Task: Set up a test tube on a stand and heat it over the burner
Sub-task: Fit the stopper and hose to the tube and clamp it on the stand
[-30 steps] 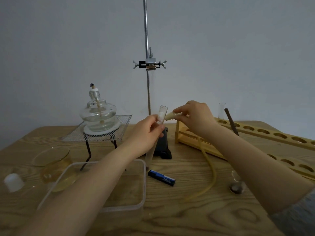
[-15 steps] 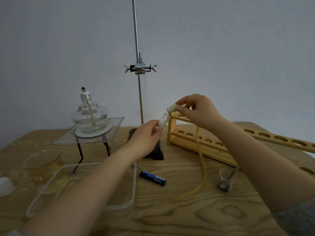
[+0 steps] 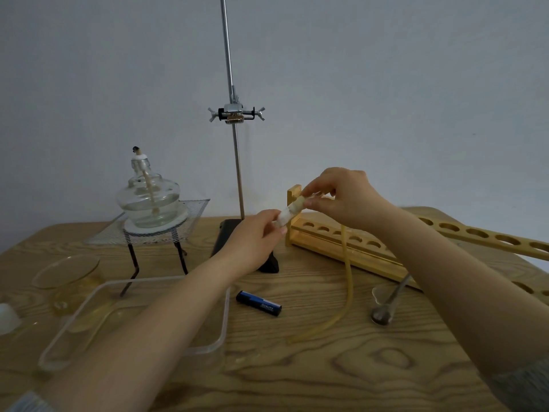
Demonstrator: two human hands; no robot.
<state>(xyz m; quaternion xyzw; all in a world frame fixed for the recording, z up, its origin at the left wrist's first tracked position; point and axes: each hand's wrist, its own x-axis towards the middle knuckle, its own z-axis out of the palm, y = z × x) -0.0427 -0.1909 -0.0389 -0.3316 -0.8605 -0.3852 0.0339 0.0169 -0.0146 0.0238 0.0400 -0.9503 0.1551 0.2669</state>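
**Stopper meets tube mouth, above the desk**

The left hand (image 3: 255, 233) grips the test tube (image 3: 285, 216), fingers curled round it so only its top end shows, tilted up to the right. The right hand (image 3: 341, 197) pinches a pale stopper (image 3: 300, 201) between thumb and fingertips, right at the tube's mouth; how far it sits inside cannot be told. A yellow hose (image 3: 347, 281) hangs from the right hand and trails onto the desk (image 3: 326, 367).

Both hands are held in the air in front of the wooden rack (image 3: 350, 248), just right of the stand (image 3: 236, 162), whose clamp (image 3: 236, 113) sits high on the rod and holds nothing. The burner (image 3: 148, 200), unlit, stands on mesh (image 3: 184, 221) over a tripod (image 3: 133, 263), well left of the tube.

A blue lighter (image 3: 258, 303) lies near the middle of the desk. A clear tray (image 3: 224, 319) and a glass dish (image 3: 65, 272) are at the left, a metal spoon (image 3: 383, 310) at the right.
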